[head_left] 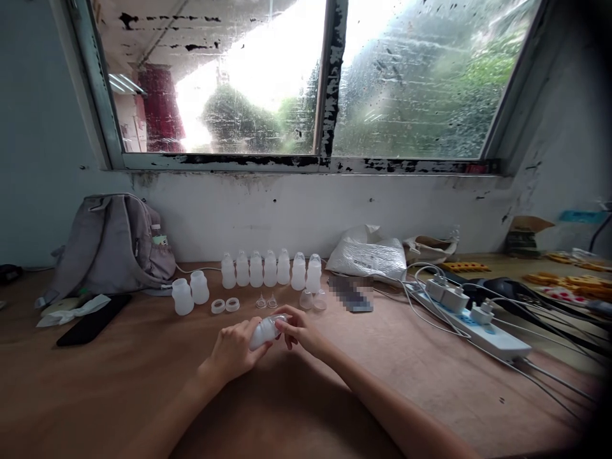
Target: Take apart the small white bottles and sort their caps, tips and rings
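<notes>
My left hand [235, 349] is wrapped round the body of a translucent white bottle [262, 334], which lies tilted above the table. Against its clear top end, my right hand [302, 330] presses with its fingers. Just beyond the hands are two white rings [225, 306], two clear nipples [266, 301] and two clear caps [313, 300]. Two open bottles [190, 292] without tops stand to the left. Behind, several capped bottles [270, 269] stand upright in a row.
A grey backpack [115, 245] and a black phone-like slab [94, 320] are at the left of the table [143, 382]. A silver bag [370, 254] rests by the wall. On the right, a white power strip [478, 325] holds plugs and loose cables.
</notes>
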`<state>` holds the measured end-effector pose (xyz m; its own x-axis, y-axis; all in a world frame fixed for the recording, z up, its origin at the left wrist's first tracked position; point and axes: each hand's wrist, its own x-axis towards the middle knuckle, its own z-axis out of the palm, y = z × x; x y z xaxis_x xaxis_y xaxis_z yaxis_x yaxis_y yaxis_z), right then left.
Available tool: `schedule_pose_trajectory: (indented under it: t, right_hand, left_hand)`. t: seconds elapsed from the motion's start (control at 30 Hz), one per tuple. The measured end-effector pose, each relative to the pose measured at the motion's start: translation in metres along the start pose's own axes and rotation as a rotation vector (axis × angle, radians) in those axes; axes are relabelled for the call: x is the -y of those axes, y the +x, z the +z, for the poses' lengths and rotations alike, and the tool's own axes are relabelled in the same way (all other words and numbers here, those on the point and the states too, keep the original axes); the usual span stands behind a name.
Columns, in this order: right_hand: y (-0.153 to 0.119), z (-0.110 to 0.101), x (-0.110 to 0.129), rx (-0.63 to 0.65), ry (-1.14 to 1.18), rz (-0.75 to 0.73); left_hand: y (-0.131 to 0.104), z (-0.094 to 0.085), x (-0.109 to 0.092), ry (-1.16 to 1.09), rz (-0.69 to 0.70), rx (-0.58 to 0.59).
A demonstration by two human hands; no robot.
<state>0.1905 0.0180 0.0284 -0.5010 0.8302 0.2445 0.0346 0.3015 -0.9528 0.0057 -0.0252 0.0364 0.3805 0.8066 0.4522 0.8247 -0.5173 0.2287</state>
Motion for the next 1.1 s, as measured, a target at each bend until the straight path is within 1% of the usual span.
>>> schedule_pose_trajectory:
  t: [0.1,0.23,0.3,0.33,0.37,0.4,0.47,0.5,0.57,0.63,0.73,0.8,0.87,0.93,1.0,1.1]
  right_hand:
    - [0.002,-0.001,0.0,0.005,0.01,0.005]
    - [0.004,0.0,0.0,0.016,-0.003,0.002]
    - [0.005,-0.004,-0.001,0.023,-0.009,0.011]
    - [0.006,-0.009,-0.001,0.002,-0.008,0.014]
    - [0.006,-0.017,-0.002,-0.044,-0.004,0.012]
    - [0.006,-0.027,-0.002,-0.116,0.001,0.004]
    - [0.005,-0.052,-0.001,-0.346,0.007,-0.043]
    - [0.003,-0.065,-0.001,-0.431,-0.001,-0.07]
    - [0.002,-0.086,-0.001,-0.526,-0.037,-0.095]
    - [0.001,-0.096,-0.002,-0.557,-0.125,-0.125]
    - [0.005,-0.092,-0.006,-0.54,-0.425,-0.164]
    - [0.011,-0.084,-0.01,-0.528,-0.672,-0.188]
    - [0.019,-0.075,-0.013,-0.503,-0.881,-0.208]
    - [0.029,-0.069,-0.014,-0.465,-1.036,-0.197]
    - [0.04,-0.064,-0.013,-0.434,-1.155,-0.137]
    - [0.058,-0.06,-0.011,-0.361,-1.305,0.006]
  left_hand:
    - [0.002,0.001,0.001,0.047,0.001,-0.007]
    - [0.003,0.004,-0.001,0.036,-0.002,-0.03]
    - [0.002,0.005,0.002,0.026,-0.014,-0.022]
    - [0.001,0.005,0.005,0.023,-0.024,-0.015]
    - [-0.001,0.005,0.01,0.019,-0.042,-0.01]
    - [-0.002,0.005,0.018,0.015,-0.068,-0.012]
    - [-0.005,0.004,0.036,0.011,-0.149,-0.041]
    - [-0.005,0.004,0.046,0.015,-0.196,-0.073]
    - [-0.003,0.006,0.063,0.014,-0.257,-0.146]
    - [0.001,0.007,0.074,-0.031,-0.24,-0.232]
    - [0.004,0.009,0.076,-0.163,-0.158,-0.374]
    - [0.004,0.008,0.072,-0.27,-0.157,-0.427]
    - [0.002,0.007,0.068,-0.377,-0.199,-0.443]
    - [0.002,0.007,0.066,-0.462,-0.231,-0.45]
    - [0.001,0.008,0.066,-0.513,-0.245,-0.447]
    - [0.002,0.01,0.068,-0.552,-0.255,-0.415]
